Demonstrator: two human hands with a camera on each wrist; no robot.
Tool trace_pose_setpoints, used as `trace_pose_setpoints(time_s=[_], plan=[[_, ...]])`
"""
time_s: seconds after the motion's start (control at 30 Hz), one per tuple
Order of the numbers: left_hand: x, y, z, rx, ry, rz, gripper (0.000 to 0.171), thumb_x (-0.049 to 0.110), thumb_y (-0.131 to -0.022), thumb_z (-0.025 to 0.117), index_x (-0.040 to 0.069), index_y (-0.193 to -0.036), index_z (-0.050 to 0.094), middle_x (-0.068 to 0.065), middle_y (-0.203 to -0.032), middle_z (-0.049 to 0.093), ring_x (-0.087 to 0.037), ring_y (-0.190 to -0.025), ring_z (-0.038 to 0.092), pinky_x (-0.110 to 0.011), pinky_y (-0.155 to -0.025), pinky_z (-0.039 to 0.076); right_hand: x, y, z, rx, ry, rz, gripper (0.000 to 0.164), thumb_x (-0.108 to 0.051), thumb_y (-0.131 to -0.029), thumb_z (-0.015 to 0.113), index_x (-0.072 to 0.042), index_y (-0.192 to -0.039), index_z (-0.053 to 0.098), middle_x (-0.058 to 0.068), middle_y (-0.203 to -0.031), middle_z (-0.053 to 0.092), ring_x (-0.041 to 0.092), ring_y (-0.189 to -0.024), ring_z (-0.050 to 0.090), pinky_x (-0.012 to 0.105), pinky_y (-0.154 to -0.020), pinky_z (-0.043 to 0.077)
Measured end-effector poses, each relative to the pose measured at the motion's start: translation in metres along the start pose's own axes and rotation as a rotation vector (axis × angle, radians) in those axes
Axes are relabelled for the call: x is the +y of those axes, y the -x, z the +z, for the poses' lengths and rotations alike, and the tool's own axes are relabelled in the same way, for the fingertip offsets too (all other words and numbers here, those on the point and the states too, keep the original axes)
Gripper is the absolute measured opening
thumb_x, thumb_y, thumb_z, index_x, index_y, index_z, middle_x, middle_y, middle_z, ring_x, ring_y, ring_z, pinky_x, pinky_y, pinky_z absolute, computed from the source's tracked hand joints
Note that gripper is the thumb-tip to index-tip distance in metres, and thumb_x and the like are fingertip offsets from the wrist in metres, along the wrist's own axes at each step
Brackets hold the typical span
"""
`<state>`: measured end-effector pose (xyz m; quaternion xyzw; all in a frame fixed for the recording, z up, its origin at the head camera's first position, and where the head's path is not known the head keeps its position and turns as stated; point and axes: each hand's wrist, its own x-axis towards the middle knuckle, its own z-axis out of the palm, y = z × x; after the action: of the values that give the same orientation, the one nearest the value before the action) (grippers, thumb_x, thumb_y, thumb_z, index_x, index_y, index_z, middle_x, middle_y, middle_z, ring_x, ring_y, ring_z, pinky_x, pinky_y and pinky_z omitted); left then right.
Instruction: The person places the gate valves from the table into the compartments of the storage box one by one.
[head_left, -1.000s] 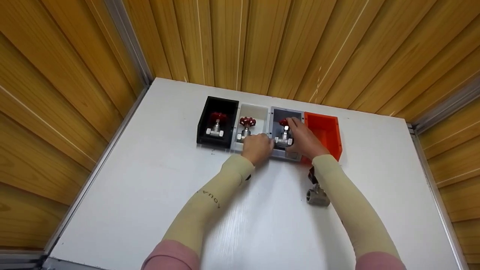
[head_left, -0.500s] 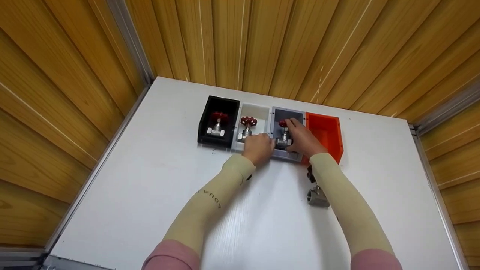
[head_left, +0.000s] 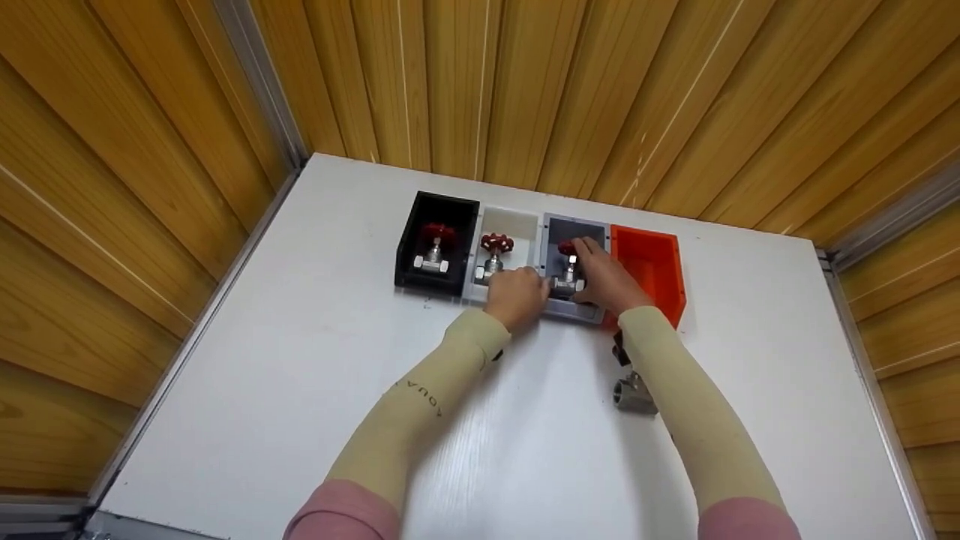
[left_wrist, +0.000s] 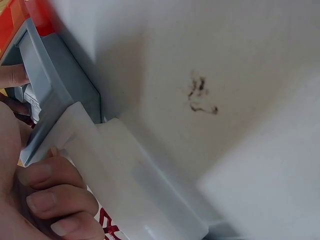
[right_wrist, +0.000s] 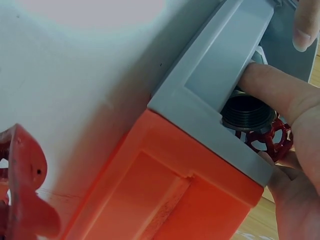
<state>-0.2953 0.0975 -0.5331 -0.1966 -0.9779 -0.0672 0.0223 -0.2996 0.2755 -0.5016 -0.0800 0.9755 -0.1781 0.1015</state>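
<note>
Worktop [head_left: 300, 360], one o'clock: grey bin [head_left: 574, 310] containing valve [head_left: 568, 283], grasped by right hand [head_left: 609, 279]; left hand [head_left: 517, 295] curled, hold not discernible.

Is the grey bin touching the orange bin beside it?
Touching. The right wrist view shows the grey bin meeting the orange bin along a seam, without a visible gap.

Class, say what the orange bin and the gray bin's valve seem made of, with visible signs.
Orange bin: probably molded plastic, satin; smooth walls, raised ridge.
Valve body: likely metal; silvery sheen, threaded opening.
Red handwheel: perhaps painted metal, or plastic; glossy, uniformly red.
</note>
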Motion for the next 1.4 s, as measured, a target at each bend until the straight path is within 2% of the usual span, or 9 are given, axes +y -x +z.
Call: trace_pose_setpoints(time_s=[0.13, 0.53, 0.83, 1.13, 1.4], plan=[[-0.0001, -0.0010, 0.0018, 0.012, 0.021, -0.003, 0.047, 0.045, -0.101, 0.040, 0.012, -0.090, 0.071, -0.003, -0.087, 0.073, -0.024, -0.076, 0.071, -0.041, -0.061, 0.055, -0.0006, -0.0004, 0.0014, 0.007, 0.016, -0.017, 0.098, -0.008, -0.075, 0.082, -0.008, -0.152, 0.022, 0.015, -0.157, 0.026, 0.035, -0.140, 0.035, 0.048, -0.107, 0.038], [0.0002, 0.0003, 0.0020, 0.022, 0.009, 0.001, 0.046, 0.045, -0.100, 0.041, 0.012, -0.088, 0.070, -0.003, -0.084, 0.072, -0.023, -0.073, 0.070, -0.041, -0.059, 0.054, -0.0040, 0.0013, -0.0007, -0.032, -0.029, 0.039, 0.100, -0.005, -0.077, 0.079, -0.010, -0.154, 0.015, 0.014, -0.161, 0.018, 0.036, -0.144, 0.028, 0.050, -0.108, 0.036], [0.0002, 0.0001, 0.0008, 0.011, 0.012, -0.005, 0.046, 0.045, -0.100, 0.041, 0.011, -0.090, 0.070, -0.003, -0.086, 0.072, -0.024, -0.074, 0.070, -0.040, -0.061, 0.054, -0.0024, 0.0019, -0.0005, -0.015, -0.029, 0.017, 0.098, -0.003, -0.078, 0.079, -0.007, -0.153, 0.016, 0.016, -0.159, 0.022, 0.037, -0.142, 0.031, 0.050, -0.110, 0.034], [0.0008, 0.0012, -0.0001, 0.041, 0.012, -0.008, 0.044, 0.044, -0.100, 0.043, 0.012, -0.087, 0.071, -0.003, -0.082, 0.072, -0.024, -0.072, 0.070, -0.041, -0.059, 0.054, -0.0037, 0.0004, 0.0022, 0.047, 0.027, -0.034, 0.094, -0.006, -0.075, 0.081, -0.001, -0.149, 0.023, 0.020, -0.149, 0.035, 0.037, -0.134, 0.041, 0.048, -0.109, 0.037], [0.0001, 0.0015, 0.0002, 0.056, 0.028, -0.013, 0.044, 0.044, -0.099, 0.044, 0.012, -0.087, 0.071, -0.004, -0.083, 0.073, -0.025, -0.073, 0.070, -0.042, -0.060, 0.054, -0.0054, -0.0009, 0.0039, 0.041, 0.036, 0.000, 0.094, -0.008, -0.078, 0.079, 0.000, -0.151, 0.020, 0.023, -0.155, 0.026, 0.040, -0.141, 0.031, 0.051, -0.110, 0.033]])
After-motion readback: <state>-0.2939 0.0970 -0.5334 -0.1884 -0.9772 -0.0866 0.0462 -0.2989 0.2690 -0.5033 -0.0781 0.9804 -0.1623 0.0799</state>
